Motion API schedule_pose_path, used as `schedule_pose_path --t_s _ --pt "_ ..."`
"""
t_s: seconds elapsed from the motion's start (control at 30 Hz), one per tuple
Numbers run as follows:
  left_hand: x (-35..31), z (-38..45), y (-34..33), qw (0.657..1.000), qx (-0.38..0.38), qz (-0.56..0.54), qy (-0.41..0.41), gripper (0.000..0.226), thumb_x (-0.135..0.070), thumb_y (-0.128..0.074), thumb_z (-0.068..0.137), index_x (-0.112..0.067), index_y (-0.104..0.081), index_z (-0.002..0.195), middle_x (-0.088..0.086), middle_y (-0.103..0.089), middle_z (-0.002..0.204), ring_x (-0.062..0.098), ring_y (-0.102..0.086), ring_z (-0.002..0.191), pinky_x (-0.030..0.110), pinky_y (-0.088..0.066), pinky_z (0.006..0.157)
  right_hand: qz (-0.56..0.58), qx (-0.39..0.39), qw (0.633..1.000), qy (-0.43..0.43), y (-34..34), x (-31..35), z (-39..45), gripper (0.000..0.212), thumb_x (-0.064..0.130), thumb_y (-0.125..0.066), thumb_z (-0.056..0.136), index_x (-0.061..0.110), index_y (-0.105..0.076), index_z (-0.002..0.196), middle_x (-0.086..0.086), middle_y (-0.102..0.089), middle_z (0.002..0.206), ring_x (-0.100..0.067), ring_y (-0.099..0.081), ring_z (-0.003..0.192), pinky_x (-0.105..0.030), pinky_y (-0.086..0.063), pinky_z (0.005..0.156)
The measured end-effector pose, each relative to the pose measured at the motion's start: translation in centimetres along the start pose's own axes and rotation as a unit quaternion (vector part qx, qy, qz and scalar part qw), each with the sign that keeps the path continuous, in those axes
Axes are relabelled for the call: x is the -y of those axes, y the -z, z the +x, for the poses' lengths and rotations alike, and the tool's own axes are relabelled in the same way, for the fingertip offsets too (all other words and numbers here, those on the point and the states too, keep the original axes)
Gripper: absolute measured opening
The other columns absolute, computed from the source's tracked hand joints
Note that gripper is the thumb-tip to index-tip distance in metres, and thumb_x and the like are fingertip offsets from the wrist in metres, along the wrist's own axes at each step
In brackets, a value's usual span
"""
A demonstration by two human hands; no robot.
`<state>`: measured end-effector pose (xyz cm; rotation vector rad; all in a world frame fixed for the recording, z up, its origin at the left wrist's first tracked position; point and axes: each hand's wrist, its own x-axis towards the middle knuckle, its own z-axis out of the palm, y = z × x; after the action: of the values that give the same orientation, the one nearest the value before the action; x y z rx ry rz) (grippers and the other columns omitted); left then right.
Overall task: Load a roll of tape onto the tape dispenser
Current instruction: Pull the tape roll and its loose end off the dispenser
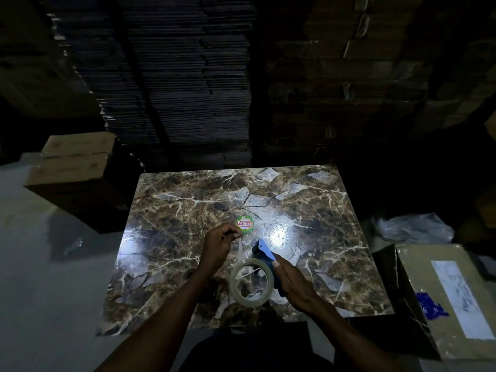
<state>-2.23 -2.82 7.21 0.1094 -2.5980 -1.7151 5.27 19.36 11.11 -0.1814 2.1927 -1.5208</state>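
A clear roll of tape sits on the blue tape dispenser, low over the marble-patterned tabletop. My right hand grips the dispenser's handle from the right side. My left hand is pinched on the loose end of the tape, and a clear strip runs from its fingertips down to the roll. The dispenser's lower body is hidden behind the roll and my right hand.
A round green and red sticker lies on the tabletop just beyond my left hand. A taped cardboard box stands at the right, brown boxes at the left, and stacked flat cartons behind the table.
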Motion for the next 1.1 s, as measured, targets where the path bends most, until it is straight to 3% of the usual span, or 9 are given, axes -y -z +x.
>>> schedule_pose_path --t_s 0.13,0.37,0.43,0.53,0.63,0.77,0.87,0.93,1.1 --pt "-0.1 -0.1 -0.1 1.000 0.006 0.002 0.000 0.044 0.009 -0.059 0.090 -0.031 -0.068 0.074 -0.021 -0.072 0.077 -0.006 -0.066 0.079 0.007 -0.048 0.072 -0.027 0.007 1.000 -0.001 -0.9 -0.9 0.3 0.040 0.032 -0.030 0.108 0.032 -0.045 0.146 0.042 -0.058 0.075 0.013 -0.054 0.061 -0.007 -0.036 0.058" --pt "0.3 0.0 1.1 1.000 0.003 0.015 0.005 0.018 0.010 -0.062 0.088 -0.003 -0.074 0.081 0.009 -0.074 0.083 -0.003 -0.066 0.077 0.008 -0.049 0.070 -0.045 -0.013 0.999 -0.006 -0.7 -2.5 -0.6 0.038 0.035 -0.033 0.108 0.036 -0.050 0.142 0.024 -0.065 0.110 0.014 -0.060 0.089 -0.008 -0.040 0.080" --pt "0.2 -0.2 1.0 1.000 0.019 0.019 0.001 0.024 0.010 -0.063 0.087 -0.011 -0.074 0.080 0.001 -0.074 0.082 -0.005 -0.067 0.078 0.009 -0.051 0.072 -0.074 -0.007 0.997 0.005 -0.6 -2.7 -0.6 0.040 0.037 -0.032 0.107 0.039 -0.046 0.144 0.026 -0.060 0.125 0.015 -0.056 0.100 -0.014 -0.039 0.089" --pt "-0.3 -0.3 0.4 0.999 0.036 0.009 -0.001 0.038 0.008 -0.062 0.088 -0.027 -0.071 0.076 -0.016 -0.073 0.077 -0.002 -0.069 0.080 0.018 -0.056 0.076 -0.112 0.006 0.993 0.023 -0.8 -2.5 -0.4 0.042 0.035 -0.032 0.107 0.035 -0.041 0.148 0.033 -0.050 0.123 0.022 -0.049 0.097 -0.012 -0.035 0.091" --pt "-0.9 -0.3 0.2 0.999 0.042 0.006 -0.003 0.042 0.008 -0.060 0.090 -0.030 -0.070 0.074 -0.018 -0.073 0.078 -0.001 -0.069 0.081 0.019 -0.057 0.077 -0.137 0.022 0.990 0.029 -1.0 -2.5 -0.1 0.044 0.040 -0.029 0.107 0.037 -0.036 0.151 0.028 -0.047 0.130 0.012 -0.046 0.107 -0.019 -0.035 0.098" --pt "-1.0 -0.5 0.4 0.999 0.052 0.002 -0.004 0.044 0.010 -0.060 0.090 -0.029 -0.070 0.074 -0.014 -0.073 0.080 0.000 -0.070 0.081 0.019 -0.057 0.077 -0.176 0.044 0.983 0.033 -0.7 -2.4 -0.2 0.047 0.043 -0.027 0.107 0.036 -0.031 0.153 0.033 -0.046 0.117 -0.013 -0.048 0.117 -0.020 -0.030 0.098" --pt "-1.0 -0.7 0.4 0.998 0.056 0.015 -0.013 0.045 0.010 -0.062 0.088 -0.032 -0.070 0.074 -0.015 -0.072 0.077 -0.002 -0.068 0.081 0.015 -0.055 0.075 -0.185 0.053 0.980 0.041 -0.5 -2.3 -0.2 0.048 0.045 -0.026 0.106 0.037 -0.031 0.153 0.011 -0.050 0.138 0.000 -0.044 0.122 -0.019 -0.030 0.098" --pt "-1.2 -1.0 0.4 0.998 0.059 0.029 -0.022 0.040 0.010 -0.063 0.088 -0.027 -0.070 0.075 -0.012 -0.071 0.080 -0.005 -0.067 0.080 0.008 -0.050 0.073 -0.197 0.061 0.977 0.048 -0.6 -2.1 -0.2 0.047 0.044 -0.026 0.106 0.036 -0.031 0.153 0.006 -0.048 0.143 0.005 -0.039 0.122 -0.018 -0.029 0.100" --pt "-1.3 -1.3 0.6 0.997 0.066 0.026 -0.024 0.028 0.011 -0.061 0.088 -0.013 -0.072 0.079 -0.004 -0.072 0.082 -0.005 -0.068 0.081 0.006 -0.049 0.072 -0.216 0.071 0.973 0.043 -0.7 -2.6 -0.3 0.048 0.045 -0.025 0.106 0.038 -0.026 0.154 0.000 -0.046 0.146 -0.012 -0.041 0.134 -0.021 -0.028 0.102"
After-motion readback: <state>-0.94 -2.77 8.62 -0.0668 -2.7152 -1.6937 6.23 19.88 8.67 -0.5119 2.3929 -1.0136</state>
